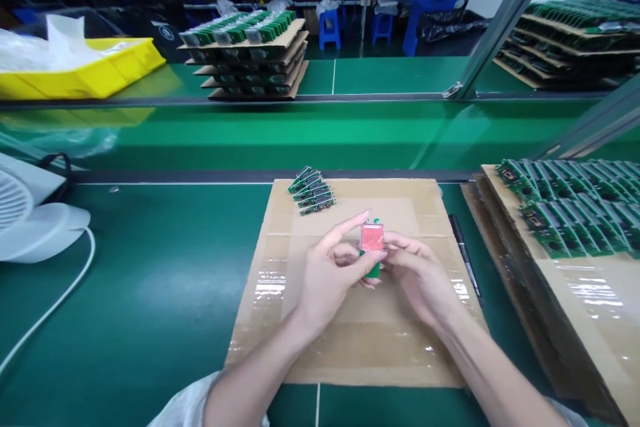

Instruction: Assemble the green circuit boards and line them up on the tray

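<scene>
Both hands meet at the middle of the frame, over the cardboard sheet [350,347]. The left hand [327,277] pinches a small green circuit board [372,245] with a pink-red square face, thumb low on it, forefinger lifted straight out and off the part. The right hand [417,277] closes on the same board from the right side, fingertips curled under its edge. So the board sits upright between the two hands, held clear above the cardboard, touching both.

Risk, as I judge it: the hold is by fingertips only, so a slip could drop the board onto the cardboard, or a thumb could smear that pink face. A squeeze off-centre might twist it.

Moving outward: a short row of finished boards [312,191] lies just above the hands, apart from them. A black pen [465,257] rests at the right edge of the sheet. Stacked trays of boards [575,207] fill the right; a white fan [30,213] stands at left, a yellow bin [85,77] upper left.
</scene>
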Demonstrator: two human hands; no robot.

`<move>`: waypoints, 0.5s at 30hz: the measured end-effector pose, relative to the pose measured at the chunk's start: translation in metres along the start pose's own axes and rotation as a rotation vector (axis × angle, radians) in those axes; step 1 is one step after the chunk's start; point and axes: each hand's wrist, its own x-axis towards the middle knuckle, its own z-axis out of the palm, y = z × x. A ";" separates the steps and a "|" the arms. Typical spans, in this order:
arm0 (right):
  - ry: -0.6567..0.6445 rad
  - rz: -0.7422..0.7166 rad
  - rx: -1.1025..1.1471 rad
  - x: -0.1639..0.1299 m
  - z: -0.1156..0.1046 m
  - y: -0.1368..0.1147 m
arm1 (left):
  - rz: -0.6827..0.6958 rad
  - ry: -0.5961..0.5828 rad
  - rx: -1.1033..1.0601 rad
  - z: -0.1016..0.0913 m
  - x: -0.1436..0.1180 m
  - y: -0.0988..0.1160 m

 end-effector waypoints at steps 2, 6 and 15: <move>-0.007 -0.006 0.006 0.000 -0.001 0.001 | -0.008 -0.004 -0.005 0.000 0.000 0.001; -0.038 -0.014 0.025 0.000 -0.003 0.002 | -0.012 0.000 0.002 -0.001 0.000 0.001; 0.064 -0.030 0.097 0.010 0.002 0.010 | -0.008 0.092 0.152 -0.001 0.004 -0.001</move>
